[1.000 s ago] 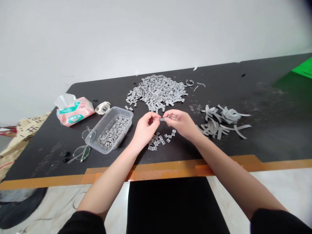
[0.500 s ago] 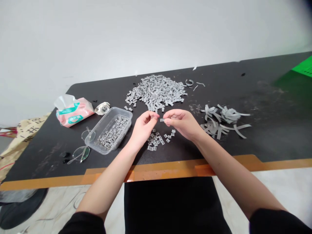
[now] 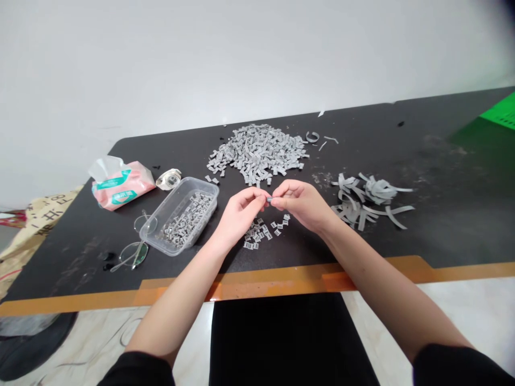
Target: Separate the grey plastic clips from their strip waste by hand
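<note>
Over the table my left hand [image 3: 244, 210] and my right hand [image 3: 301, 202] meet fingertip to fingertip. Both pinch a small grey piece [image 3: 269, 199], mostly covered by the fingers. Just below them lie several small grey slotted buckles [image 3: 257, 235], loose on the black table. A clear plastic container [image 3: 149, 240] holds many similar buckles, to the left of my left hand. Beyond the hands rises a heap of short grey tabs [image 3: 261, 153].
Grey strap strips [image 3: 380, 190] lie in a tangle at right. Left of the container are eyeglasses [image 3: 134, 254], a crumpled white wrapper [image 3: 169, 179] and a pink tissue pack [image 3: 124, 185]. Orange tape [image 3: 273, 281] runs along the table's front edge. A wall [image 3: 257, 59] stands behind.
My left hand has moved slightly right, and its fingertips now close on the grey piece held in my right fingers. The gap between the hands has shrunk.
</note>
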`<state>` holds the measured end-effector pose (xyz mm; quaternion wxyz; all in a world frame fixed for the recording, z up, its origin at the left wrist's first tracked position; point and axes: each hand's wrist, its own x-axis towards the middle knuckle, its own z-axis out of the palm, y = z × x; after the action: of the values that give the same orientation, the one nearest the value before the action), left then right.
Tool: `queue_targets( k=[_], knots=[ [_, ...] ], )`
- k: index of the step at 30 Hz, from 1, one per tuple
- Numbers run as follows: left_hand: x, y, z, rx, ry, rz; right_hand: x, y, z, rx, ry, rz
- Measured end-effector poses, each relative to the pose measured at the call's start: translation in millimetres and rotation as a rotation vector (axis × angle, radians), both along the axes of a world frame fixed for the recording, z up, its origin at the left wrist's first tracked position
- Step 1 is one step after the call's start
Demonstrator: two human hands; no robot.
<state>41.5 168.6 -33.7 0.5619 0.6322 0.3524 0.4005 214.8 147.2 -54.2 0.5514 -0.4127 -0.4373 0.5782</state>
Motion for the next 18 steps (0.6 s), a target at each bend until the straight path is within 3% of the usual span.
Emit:
queue_targets(
  k=[18],
  knots=[
    [-0.4,1.3,-3.5,0.014,0.073,0.024,0.0,1.3,0.0,-0.028,-0.003,0.044]
  ],
)
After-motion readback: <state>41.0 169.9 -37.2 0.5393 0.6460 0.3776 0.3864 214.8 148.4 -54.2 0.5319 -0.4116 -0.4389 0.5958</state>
